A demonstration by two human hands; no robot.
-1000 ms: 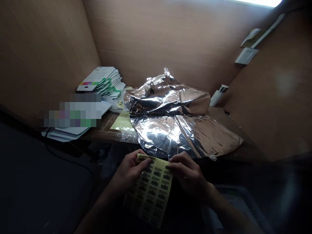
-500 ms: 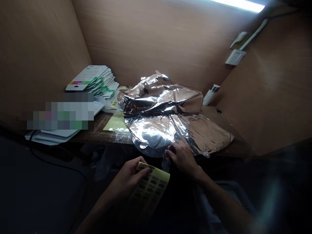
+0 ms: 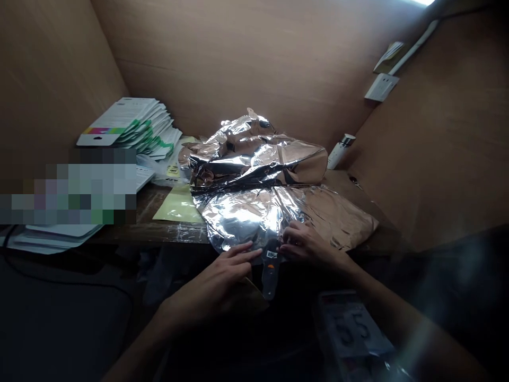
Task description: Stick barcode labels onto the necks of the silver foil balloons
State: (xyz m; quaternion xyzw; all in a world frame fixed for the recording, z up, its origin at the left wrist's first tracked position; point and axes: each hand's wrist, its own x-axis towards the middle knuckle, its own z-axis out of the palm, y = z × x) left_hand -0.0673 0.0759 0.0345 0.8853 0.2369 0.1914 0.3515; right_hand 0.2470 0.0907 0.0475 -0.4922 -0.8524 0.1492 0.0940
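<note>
A pile of shiny foil balloons, flat and crumpled, lies across the desk. From the front edge hangs a clear tail with an orange mark and a small white barcode label. My left hand reaches two fingers onto the foil left of the label. Beneath that hand the dim edge of a yellow label sheet shows; the rest is hidden or dark. At the tail's right edge, my right hand has curled fingers pinching the foil beside the label.
Stacked white cards with green edges stand at the back left, behind a partly blurred pile. Yellow paper lies beside the foil. A white bottle leans at the back right. Below right is a package marked 55.
The left hand has moved up onto the foil, and its label sheet has swung down mostly out of sight. A barcode label now shows on the tail. The right hand has shifted slightly right.
</note>
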